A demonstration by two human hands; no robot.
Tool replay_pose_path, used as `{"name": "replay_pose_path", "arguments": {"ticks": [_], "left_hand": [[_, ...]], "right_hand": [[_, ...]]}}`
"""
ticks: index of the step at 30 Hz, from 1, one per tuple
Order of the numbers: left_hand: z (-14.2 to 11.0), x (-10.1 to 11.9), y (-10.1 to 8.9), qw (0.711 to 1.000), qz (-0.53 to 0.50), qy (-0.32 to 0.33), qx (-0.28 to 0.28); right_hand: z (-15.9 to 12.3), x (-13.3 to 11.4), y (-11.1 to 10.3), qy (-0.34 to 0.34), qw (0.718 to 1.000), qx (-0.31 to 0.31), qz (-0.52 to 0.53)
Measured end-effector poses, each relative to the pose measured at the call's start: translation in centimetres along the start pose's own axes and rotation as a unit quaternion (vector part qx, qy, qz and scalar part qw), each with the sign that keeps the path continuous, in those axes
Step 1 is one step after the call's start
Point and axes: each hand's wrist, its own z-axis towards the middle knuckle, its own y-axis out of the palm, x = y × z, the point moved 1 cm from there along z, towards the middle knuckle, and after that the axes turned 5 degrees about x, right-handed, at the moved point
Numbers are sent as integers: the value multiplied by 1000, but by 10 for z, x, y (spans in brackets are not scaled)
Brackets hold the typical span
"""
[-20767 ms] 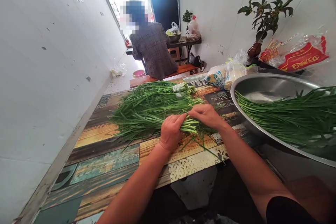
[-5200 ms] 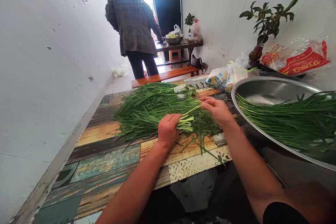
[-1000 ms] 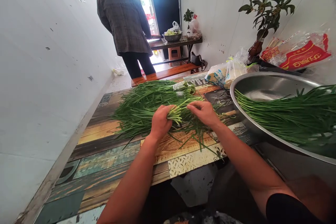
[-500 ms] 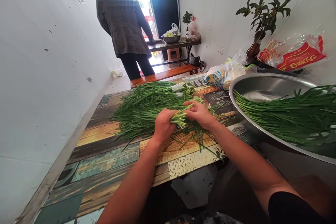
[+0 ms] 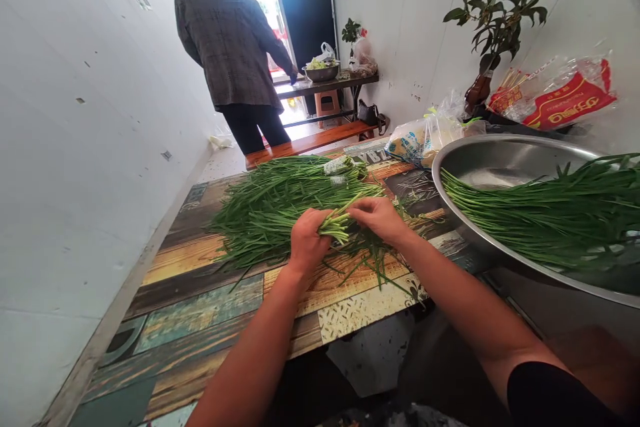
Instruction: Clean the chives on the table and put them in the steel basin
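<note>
A big heap of green chives (image 5: 273, 203) lies across a table with a patchwork wood pattern (image 5: 200, 310). My left hand (image 5: 307, 240) is closed round a bunch of chive stalks near their pale cut ends (image 5: 337, 225). My right hand (image 5: 381, 219) pinches at those same ends from the right, fingers closed on the stalks. Loose trimmings (image 5: 377, 263) lie on the table under and in front of my hands. At the right, a wide steel basin (image 5: 500, 160) holds more chives (image 5: 540, 210) laid across it.
A person in a checked jacket (image 5: 233, 47) stands at the far end by a bench (image 5: 313, 141) and a small table with a bowl (image 5: 323, 71). Plastic bags (image 5: 425, 137), a red packet (image 5: 570, 97) and a potted plant (image 5: 493, 30) sit behind the basin. A white wall runs along the left.
My hands have stayed on the same bunch, shifting slightly left and lower in view as the camera moved. Over the earlier frames the person at the back rose from the bench and now stands.
</note>
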Motion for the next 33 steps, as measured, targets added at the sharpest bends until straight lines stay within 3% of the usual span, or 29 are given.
{"name": "replay_pose_path", "arguments": {"ticks": [9,11,14,17,23,29,33], "left_hand": [[-1,-2,2,1000,11,-5,-5],[-1,-2,2,1000,6,-5,-5],[0,-1,1,1000,3,1,-9],[0,0,1,1000,14,8,-23],[0,-1,0,998,26,33,-38],[-2,-2,0,995,40,91,-27],[-2,1,-1,993,45,110,-16]], "right_hand": [[15,2,-31,-5,985,171,29],[18,4,-38,-35,979,196,-35],[17,3,-42,-161,941,216,-206],[9,-3,-39,-260,886,189,-335],[-1,-9,-29,-322,835,55,-444],[4,2,-29,-356,817,-5,-454],[7,9,-28,-357,833,-58,-420]]}}
